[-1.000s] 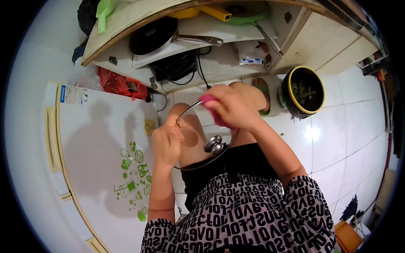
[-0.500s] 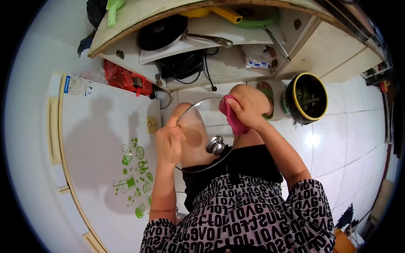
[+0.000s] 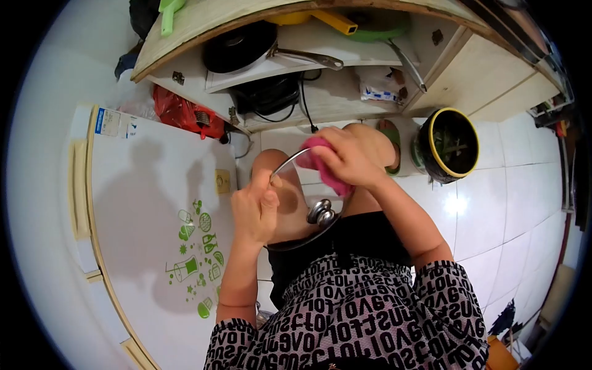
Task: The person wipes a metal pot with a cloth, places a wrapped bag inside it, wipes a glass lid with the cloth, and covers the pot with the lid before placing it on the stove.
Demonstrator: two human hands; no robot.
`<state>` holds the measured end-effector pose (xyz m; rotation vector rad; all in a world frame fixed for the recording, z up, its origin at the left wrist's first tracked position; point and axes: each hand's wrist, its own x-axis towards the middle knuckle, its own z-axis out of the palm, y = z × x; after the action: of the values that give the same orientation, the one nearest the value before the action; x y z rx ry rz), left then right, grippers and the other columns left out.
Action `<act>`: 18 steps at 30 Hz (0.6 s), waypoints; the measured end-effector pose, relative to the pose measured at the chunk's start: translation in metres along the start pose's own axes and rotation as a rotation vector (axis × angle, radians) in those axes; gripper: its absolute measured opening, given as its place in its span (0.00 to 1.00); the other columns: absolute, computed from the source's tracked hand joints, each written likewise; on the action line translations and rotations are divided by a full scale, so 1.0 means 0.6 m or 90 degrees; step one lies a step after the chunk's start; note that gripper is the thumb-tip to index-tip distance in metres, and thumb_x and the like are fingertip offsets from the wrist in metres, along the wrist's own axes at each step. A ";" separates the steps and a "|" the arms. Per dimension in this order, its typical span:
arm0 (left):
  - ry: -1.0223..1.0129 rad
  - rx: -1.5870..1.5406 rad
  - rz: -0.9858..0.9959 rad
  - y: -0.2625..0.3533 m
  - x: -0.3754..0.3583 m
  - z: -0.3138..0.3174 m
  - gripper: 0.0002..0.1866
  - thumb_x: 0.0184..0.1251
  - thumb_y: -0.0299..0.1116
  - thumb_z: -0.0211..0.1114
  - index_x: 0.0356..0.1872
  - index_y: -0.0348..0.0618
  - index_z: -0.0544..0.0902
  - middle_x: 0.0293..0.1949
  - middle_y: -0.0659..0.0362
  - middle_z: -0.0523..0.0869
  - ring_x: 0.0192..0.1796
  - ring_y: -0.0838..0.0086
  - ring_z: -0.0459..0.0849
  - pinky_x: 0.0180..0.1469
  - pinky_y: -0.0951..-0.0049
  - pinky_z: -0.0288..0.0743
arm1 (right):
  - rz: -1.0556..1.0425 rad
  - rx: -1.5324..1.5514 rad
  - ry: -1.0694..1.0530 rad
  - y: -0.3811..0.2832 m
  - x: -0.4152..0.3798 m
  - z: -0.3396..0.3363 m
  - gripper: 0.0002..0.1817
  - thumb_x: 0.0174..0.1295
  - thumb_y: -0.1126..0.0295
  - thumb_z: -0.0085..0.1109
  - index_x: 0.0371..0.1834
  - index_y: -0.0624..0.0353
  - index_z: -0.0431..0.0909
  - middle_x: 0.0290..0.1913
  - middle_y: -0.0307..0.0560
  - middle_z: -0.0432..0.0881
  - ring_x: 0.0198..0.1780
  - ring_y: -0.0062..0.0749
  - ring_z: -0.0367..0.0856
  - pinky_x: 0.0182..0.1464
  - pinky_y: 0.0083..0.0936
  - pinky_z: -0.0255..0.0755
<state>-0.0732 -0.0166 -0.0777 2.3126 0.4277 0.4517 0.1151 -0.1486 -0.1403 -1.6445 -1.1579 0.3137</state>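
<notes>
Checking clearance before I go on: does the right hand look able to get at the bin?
Probably, past the right leg: the bin looks uncovered on top. But the right hand is occupied, holding a pink cloth at the lid, so would likely need freeing first.

Cabinet (image 3: 499, 77) is pretty stuffed ngl. Black pan (image 3: 237, 49) on its shelf, green pan (image 3: 376, 28) further right, yellow handle (image 3: 333, 22) poking out between them. Down in its lower part there's some black gadget (image 3: 271, 92), can't tell what, plus a white bag (image 3: 376, 85) over to the right. Green scoop (image 3: 168, 17) on the cabinet's top left, red bag (image 3: 185, 111) by its left end, fridge (image 3: 142, 246) with green stickers (image 3: 185, 266) in front of that end, bin (image 3: 425, 151) of leafy scraps (image 3: 453, 145) in front of its right side.
</notes>
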 end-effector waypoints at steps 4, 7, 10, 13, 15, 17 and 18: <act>0.004 -0.026 -0.020 0.004 -0.010 -0.004 0.41 0.73 0.69 0.33 0.33 0.36 0.77 0.15 0.59 0.72 0.19 0.71 0.73 0.24 0.71 0.61 | 0.092 0.081 0.050 0.089 -0.079 -0.001 0.14 0.71 0.61 0.53 0.44 0.61 0.79 0.40 0.54 0.81 0.42 0.54 0.78 0.46 0.36 0.72; 0.022 -0.008 0.021 -0.001 -0.005 -0.002 0.33 0.74 0.64 0.41 0.33 0.41 0.76 0.17 0.51 0.77 0.23 0.49 0.80 0.25 0.57 0.68 | 0.141 0.078 0.065 0.087 -0.085 0.004 0.14 0.71 0.60 0.53 0.45 0.60 0.79 0.40 0.53 0.81 0.43 0.52 0.78 0.48 0.36 0.72; -0.021 0.053 0.038 0.027 0.002 -0.005 0.31 0.73 0.63 0.44 0.31 0.41 0.74 0.18 0.49 0.77 0.23 0.46 0.79 0.25 0.55 0.68 | 0.048 -0.090 0.053 -0.003 -0.041 -0.022 0.13 0.68 0.60 0.56 0.44 0.57 0.79 0.39 0.50 0.81 0.44 0.48 0.78 0.49 0.37 0.71; 0.005 0.119 0.108 0.051 0.011 0.006 0.28 0.75 0.59 0.46 0.29 0.41 0.73 0.18 0.49 0.78 0.24 0.44 0.78 0.25 0.53 0.67 | -0.124 -0.251 -0.011 -0.115 0.004 -0.014 0.12 0.65 0.59 0.58 0.41 0.55 0.80 0.38 0.47 0.81 0.44 0.45 0.78 0.48 0.38 0.70; -0.010 0.091 0.091 0.036 0.023 0.002 0.27 0.75 0.56 0.48 0.29 0.41 0.73 0.18 0.49 0.78 0.23 0.46 0.79 0.25 0.55 0.68 | -0.205 -0.284 -0.034 -0.118 0.015 -0.010 0.11 0.63 0.59 0.59 0.39 0.54 0.80 0.38 0.45 0.80 0.44 0.44 0.78 0.47 0.38 0.70; -0.015 0.060 0.074 0.032 0.031 0.000 0.25 0.76 0.53 0.49 0.28 0.41 0.74 0.19 0.49 0.79 0.22 0.48 0.79 0.25 0.58 0.69 | -0.201 -0.231 -0.038 -0.077 0.025 -0.002 0.13 0.63 0.57 0.59 0.38 0.55 0.79 0.37 0.43 0.81 0.43 0.44 0.77 0.46 0.38 0.69; -0.013 0.002 0.026 0.032 0.029 0.000 0.23 0.75 0.51 0.52 0.28 0.41 0.74 0.18 0.51 0.79 0.21 0.55 0.80 0.26 0.63 0.71 | -0.205 -0.232 -0.040 -0.070 0.030 -0.005 0.13 0.63 0.57 0.59 0.38 0.55 0.79 0.37 0.43 0.81 0.43 0.44 0.77 0.46 0.38 0.69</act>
<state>-0.0545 -0.0223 -0.0608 2.3300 0.3714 0.4477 0.1040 -0.1367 -0.0973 -1.7272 -1.5725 -0.0573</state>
